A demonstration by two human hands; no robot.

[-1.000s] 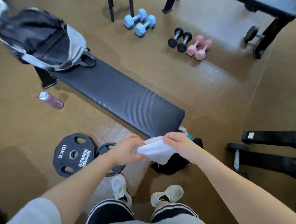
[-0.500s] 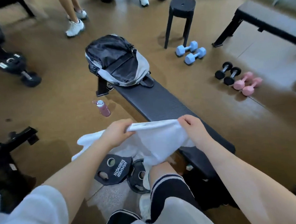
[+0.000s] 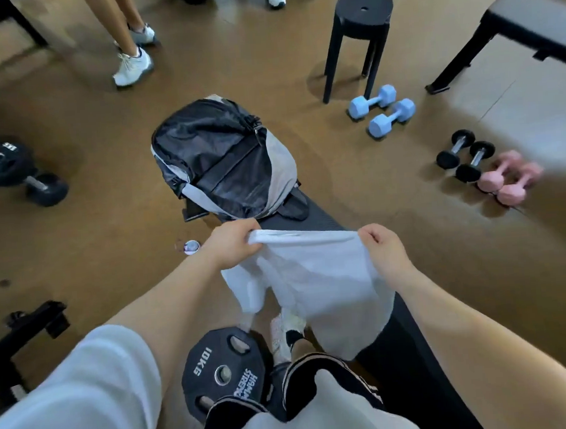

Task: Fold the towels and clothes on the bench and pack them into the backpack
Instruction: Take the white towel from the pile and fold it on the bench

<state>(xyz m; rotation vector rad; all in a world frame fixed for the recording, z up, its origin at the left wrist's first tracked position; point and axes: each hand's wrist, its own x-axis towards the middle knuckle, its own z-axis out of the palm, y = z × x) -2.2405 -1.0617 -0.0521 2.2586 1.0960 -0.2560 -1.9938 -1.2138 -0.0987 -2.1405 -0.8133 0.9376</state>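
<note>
The left hand (image 3: 233,244), at the centre of the frame, pinches one top corner of a white towel (image 3: 316,279), fingers curled over the bunched edge. The right hand (image 3: 383,251), just right of centre, grips the opposite corner with its fingers curled round the hem. Between them the top edge is pulled fairly taut, and the cloth hangs down toward the lower middle of the frame, its left side doubled and rumpled.

Beneath the towel runs the black bench (image 3: 401,346), slanting from centre to lower right. The backpack (image 3: 224,158) sits on the bench's far end, above centre, black with grey panels; whether its opening is unzipped cannot be told from here.

Risks, as I judge them: the hanging end lies off the bench's left side, over the shoe and the weight plate (image 3: 224,372) in the lower middle, so lowering it carelessly could let it drag on the floor or catch on the plate. The rumpled left side could also be folded in crooked if it is not shaken flat first.

Writing: the plate reads "10KG", with a white brand mark that looks like "HAMMER STRENGTH", partly hidden. A small bottle (image 3: 190,246) stands on the floor just left of the left hand.
</note>
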